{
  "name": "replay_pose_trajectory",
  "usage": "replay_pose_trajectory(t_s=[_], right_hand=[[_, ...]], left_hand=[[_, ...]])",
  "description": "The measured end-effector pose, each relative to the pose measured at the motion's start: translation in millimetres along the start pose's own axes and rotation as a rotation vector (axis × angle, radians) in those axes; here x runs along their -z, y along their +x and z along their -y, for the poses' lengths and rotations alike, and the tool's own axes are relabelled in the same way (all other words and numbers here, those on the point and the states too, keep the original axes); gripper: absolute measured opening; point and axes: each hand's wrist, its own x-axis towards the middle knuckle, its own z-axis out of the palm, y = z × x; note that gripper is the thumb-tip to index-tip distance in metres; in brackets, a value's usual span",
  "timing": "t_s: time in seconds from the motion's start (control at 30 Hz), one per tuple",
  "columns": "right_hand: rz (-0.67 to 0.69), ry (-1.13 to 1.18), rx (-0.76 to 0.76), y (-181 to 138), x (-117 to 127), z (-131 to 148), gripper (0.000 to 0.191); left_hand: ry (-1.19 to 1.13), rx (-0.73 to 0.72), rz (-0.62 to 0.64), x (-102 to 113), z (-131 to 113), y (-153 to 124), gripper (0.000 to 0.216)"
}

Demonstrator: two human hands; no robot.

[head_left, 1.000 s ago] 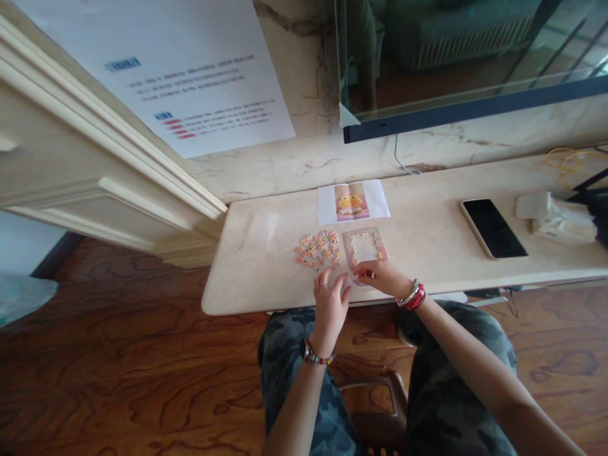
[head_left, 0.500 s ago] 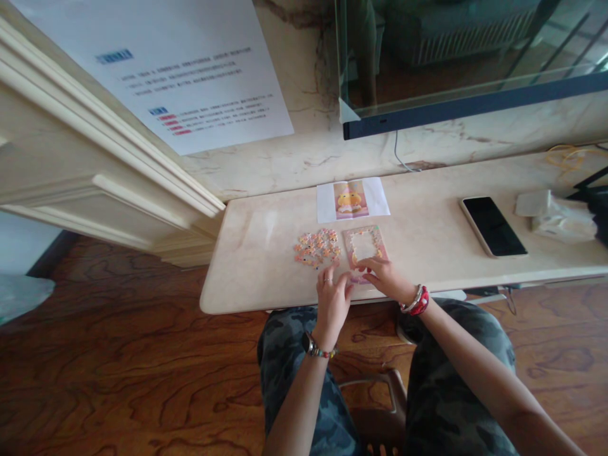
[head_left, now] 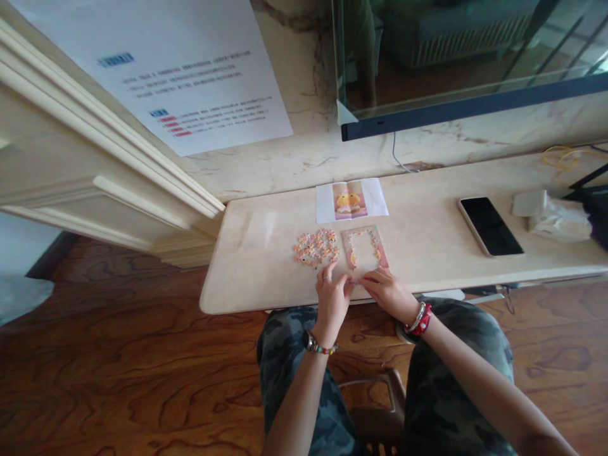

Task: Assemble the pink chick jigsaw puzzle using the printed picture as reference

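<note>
On the near edge of the light marble-patterned shelf, my left hand (head_left: 332, 292) and my right hand (head_left: 388, 292) meet fingertip to fingertip. Both are closed in a pinch on a small pinkish jigsaw piece (head_left: 354, 280), mostly covered by the fingers; I cannot tell if it is one piece or more. Just beyond them lies a jigsaw border (head_left: 348, 250), joined along its far side and both flanks, with a bare middle. Left of it, beyond my left hand, is a loose heap of jigsaw pieces (head_left: 316, 247). A printed picture (head_left: 349, 200) of yellow figures lies behind the border.
A phone (head_left: 491, 226) lies on the shelf (head_left: 251, 253) to the right, with a clear plastic bag (head_left: 559, 218) beyond it. A screen (head_left: 456, 114) hangs above the shelf. A printed sheet (head_left: 223, 76) is on the wall at upper left.
My right hand has drawn back from the border's near right part towards the shelf's edge, its fingertips now meeting those of my left hand. The left hand has hardly moved.
</note>
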Motion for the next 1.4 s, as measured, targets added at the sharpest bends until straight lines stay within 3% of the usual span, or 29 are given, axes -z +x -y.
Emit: replay_pose_trajectory(t_s=[0.77, 1.17, 1.3, 1.4], right_hand=[[0.035, -0.19, 0.058, 0.9, 1.2, 5.0, 0.02], [0.016, -0.19, 0.056, -3.2, -2.0, 7.8, 0.021], [0.017, -0.213, 0.055, -4.1, -3.5, 8.3, 0.021], [0.003, -0.204, 0.045, -4.4, -4.9, 7.1, 0.022]], left_hand=[[-0.048, 0.069, -0.016, -6.6, 1.6, -0.3, 0.009], [0.011, 0.215, 0.029, -2.1, -11.2, -3.0, 0.01], [0.011, 0.212, 0.005, -2.0, -10.9, -2.3, 0.011], [-0.018, 0.15, -0.031, 0.2, -3.7, -3.3, 0.023]])
